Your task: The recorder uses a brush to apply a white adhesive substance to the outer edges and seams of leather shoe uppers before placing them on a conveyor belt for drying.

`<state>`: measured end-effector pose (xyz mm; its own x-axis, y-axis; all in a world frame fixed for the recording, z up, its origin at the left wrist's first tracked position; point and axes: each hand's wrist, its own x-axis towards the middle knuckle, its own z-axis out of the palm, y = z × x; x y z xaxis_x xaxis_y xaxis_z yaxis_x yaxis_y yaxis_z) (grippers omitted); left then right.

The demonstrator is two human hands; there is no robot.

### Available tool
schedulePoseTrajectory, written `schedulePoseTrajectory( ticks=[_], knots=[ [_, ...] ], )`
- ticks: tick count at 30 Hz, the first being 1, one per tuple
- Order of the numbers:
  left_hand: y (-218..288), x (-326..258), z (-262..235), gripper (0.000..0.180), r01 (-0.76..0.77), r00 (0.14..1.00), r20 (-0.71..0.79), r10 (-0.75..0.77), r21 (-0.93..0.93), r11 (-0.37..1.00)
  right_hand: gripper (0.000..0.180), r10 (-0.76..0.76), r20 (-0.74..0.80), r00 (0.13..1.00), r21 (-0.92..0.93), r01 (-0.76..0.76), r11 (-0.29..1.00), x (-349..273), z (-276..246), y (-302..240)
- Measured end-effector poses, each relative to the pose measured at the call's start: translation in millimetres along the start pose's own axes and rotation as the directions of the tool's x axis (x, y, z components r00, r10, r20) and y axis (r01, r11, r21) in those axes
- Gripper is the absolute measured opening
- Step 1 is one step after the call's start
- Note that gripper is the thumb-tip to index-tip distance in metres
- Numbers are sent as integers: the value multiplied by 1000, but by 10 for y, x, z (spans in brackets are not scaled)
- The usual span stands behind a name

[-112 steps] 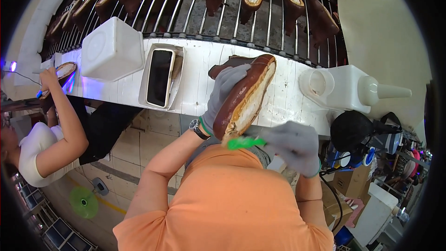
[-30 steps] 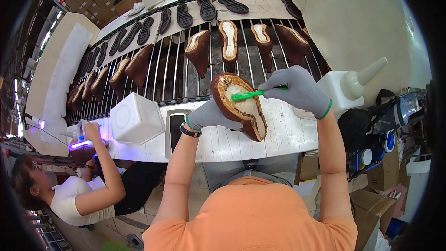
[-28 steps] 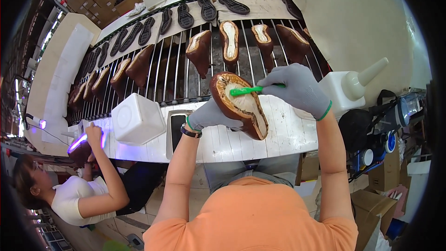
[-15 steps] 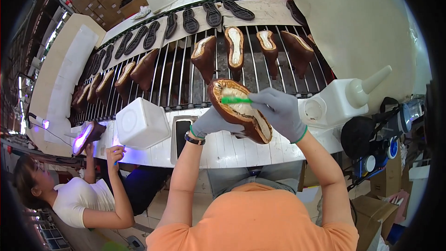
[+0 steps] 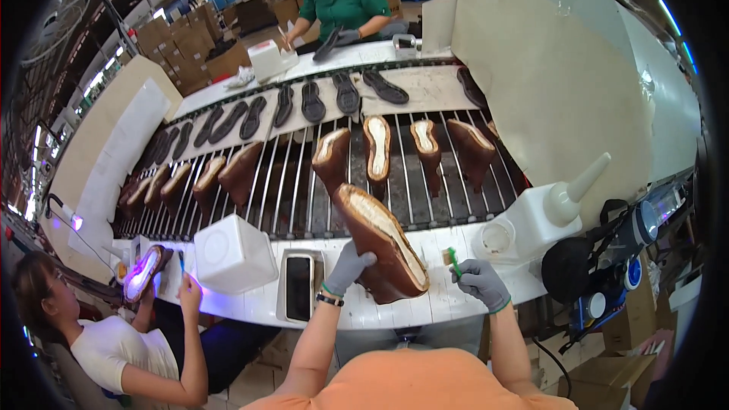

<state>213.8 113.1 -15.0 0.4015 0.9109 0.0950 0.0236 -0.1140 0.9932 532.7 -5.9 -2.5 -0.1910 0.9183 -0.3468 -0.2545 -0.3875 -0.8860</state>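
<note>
My gloved left hand point(image 5: 349, 267) grips a brown boot upper point(image 5: 370, 249) by its side, its pale, whitish underside turned up and toward me. The boot slants over the white table edge, toe end toward the rollers. To its right, my gloved right hand point(image 5: 484, 285) is closed around a small green-handled brush point(image 5: 454, 260). The brush stands clear of the boot, its bristles near a white container's round opening point(image 5: 497, 237). That container point(image 5: 539, 216) has a long nozzle.
Brown boots point(image 5: 377, 148) line the metal roller conveyor point(image 5: 285, 182); dark soles point(image 5: 313, 102) lie on the pale strip behind. A white container point(image 5: 231, 254) and a phone tray point(image 5: 298, 285) stand at left. One co-worker point(image 5: 125, 342) works under purple light; another point(image 5: 342, 0) sits opposite.
My right hand has drawn the brush off the boot's underside, moving right and nearer the white container. My left hand now holds the boot alone, more upright. The view has tilted up.
</note>
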Motion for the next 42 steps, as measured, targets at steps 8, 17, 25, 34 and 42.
schedulePoseTrajectory(
  ticks=[8, 17, 25, 34, 42],
  knots=[
    [-4, -6, 130, 58, 438, 878, 41, -478, 334, 834, 30, -190, 161, 969, 564, 67, 823, 31, -280, 1080],
    [-311, -133, 141, 67, 383, 919, -43, -391, 328, 863, 32, -59, 47, 997, 557, 23, 830, 52, -336, 1103],
    [-126, -123, 143, 69, 320, 940, -22, -341, 402, 858, 29, -196, 153, 969, 624, 59, 779, 86, -352, 1078],
    [-82, -166, 153, 72, 339, 932, -30, -360, 416, 844, 29, -233, 181, 955, 631, 69, 773, 32, -349, 1098],
    [-173, -192, 162, 70, 327, 940, -55, -337, 428, 842, 33, -176, 137, 975, 638, 49, 768, 13, -364, 1115]
  ],
)
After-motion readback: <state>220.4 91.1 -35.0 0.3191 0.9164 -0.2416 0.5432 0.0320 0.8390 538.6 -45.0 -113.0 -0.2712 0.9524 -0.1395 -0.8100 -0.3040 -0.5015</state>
